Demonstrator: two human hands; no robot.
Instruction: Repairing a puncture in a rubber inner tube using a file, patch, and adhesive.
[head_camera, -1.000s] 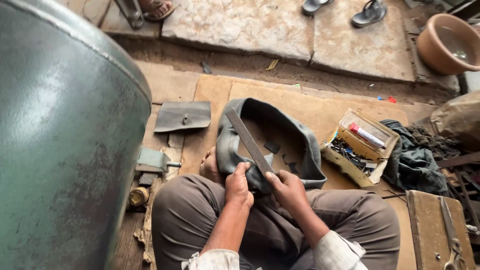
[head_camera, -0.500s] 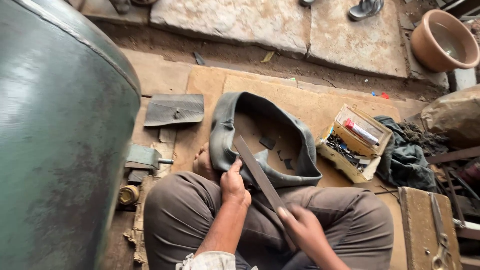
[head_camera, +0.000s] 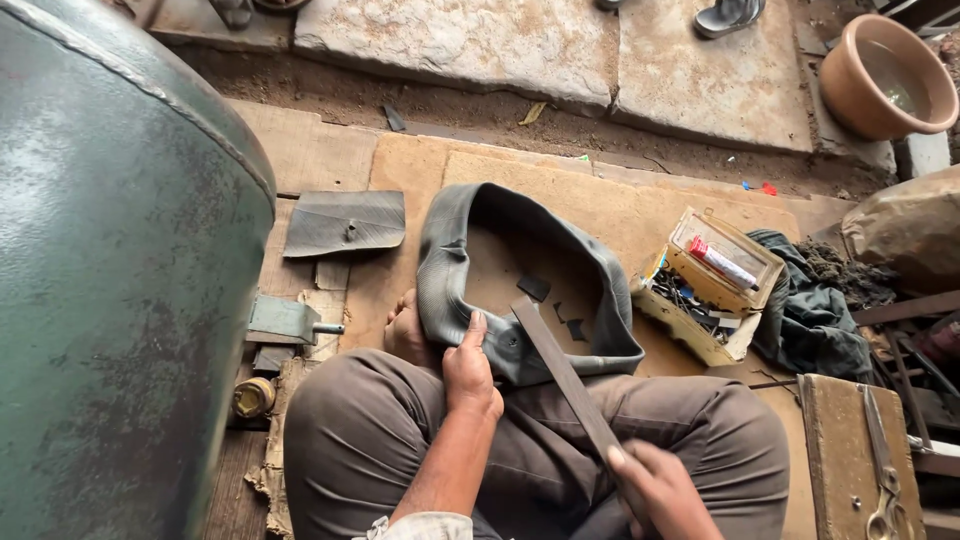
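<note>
A grey rubber inner tube (head_camera: 470, 250) lies looped on the brown board in front of my crossed legs. My left hand (head_camera: 472, 372) presses flat on the near part of the tube, at my knee. My right hand (head_camera: 660, 490) grips the near end of a long flat metal file (head_camera: 560, 375). The file slants up and left, its far tip resting on the tube beside my left thumb. Small dark rubber scraps (head_camera: 534, 288) lie inside the loop.
A big green metal tank (head_camera: 110, 260) fills the left. A rubber sheet piece (head_camera: 345, 222) and a metal scraper (head_camera: 285, 320) lie left of the tube. An open box of tools and a glue tube (head_camera: 715, 285) sits right, with a dark cloth (head_camera: 815, 310), scissors (head_camera: 880, 460), and a clay bowl (head_camera: 885, 75).
My right hand has pulled back toward my lap, drawing the file down and right across the tube. My left hand stays pressed on the tube.
</note>
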